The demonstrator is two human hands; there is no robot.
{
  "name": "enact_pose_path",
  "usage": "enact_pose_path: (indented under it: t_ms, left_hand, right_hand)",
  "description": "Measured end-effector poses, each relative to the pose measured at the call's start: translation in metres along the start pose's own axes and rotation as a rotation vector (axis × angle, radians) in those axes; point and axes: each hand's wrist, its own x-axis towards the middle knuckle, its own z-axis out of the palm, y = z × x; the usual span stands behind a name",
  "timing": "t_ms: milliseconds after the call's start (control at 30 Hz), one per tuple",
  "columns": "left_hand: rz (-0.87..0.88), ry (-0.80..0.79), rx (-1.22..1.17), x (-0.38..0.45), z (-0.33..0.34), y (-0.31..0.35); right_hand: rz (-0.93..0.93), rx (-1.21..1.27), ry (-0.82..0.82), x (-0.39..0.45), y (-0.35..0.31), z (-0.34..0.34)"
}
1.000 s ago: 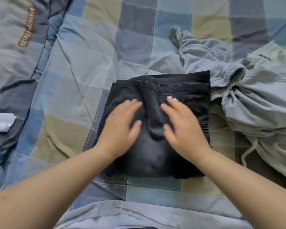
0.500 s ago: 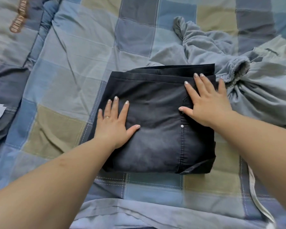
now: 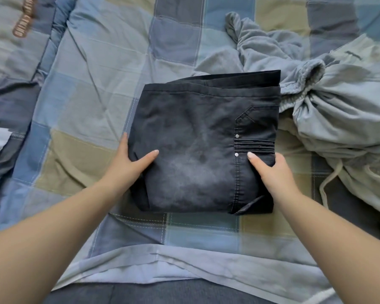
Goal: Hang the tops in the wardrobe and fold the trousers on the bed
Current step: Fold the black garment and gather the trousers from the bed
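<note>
I am looking down at the folded black trousers (image 3: 206, 145), which are lying as a near-square bundle in the middle of the checked bedspread (image 3: 92, 88), straight ahead of me at twelve o'clock. My left hand (image 3: 130, 165) is clasping the bundle's nine o'clock edge, thumb lying on top and fingers tucked under where I cannot see them. My right hand (image 3: 270, 172) is doing the same at the three o'clock edge, thumb resting beside the lower rivet. Both hands are sitting toward the near, six o'clock half, about equally close, so neither is leading. The bundle's slightly longer side is running from nine to three, with the stacked layers showing at twelve. I am judging that I am getting ready to lift it level. The crumpled grey sweatpants (image 3: 329, 110) are waiting at two o'clock, touching the bundle's far right corner, so any move that way is risking a snag.
</note>
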Motion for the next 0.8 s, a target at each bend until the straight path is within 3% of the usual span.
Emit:
enact_pose_path:
  t_ms: [233,300,533,800]
  left_hand:
    - [-0.219,-0.215,-0.184,-0.017,0.029,0.017]
    - [-0.255,-0.184,-0.196,-0.029,0.031,0.017]
    - [-0.143,-0.051,-0.194,-0.094,0.024,0.03]
    - [-0.041,-0.083,-0.17,-0.191,-0.029,0.111]
  right_hand:
    - [0.163,0.189,-0.242,-0.011,0.011,-0.003]
    - [0.156,0.216,-0.246,-0.025,0.016,-0.004]
    - [0.104,0.276,-0.161,-0.092,0.014,-0.029]
    - [0.072,0.375,-0.171,-0.206,-0.038,-0.077]
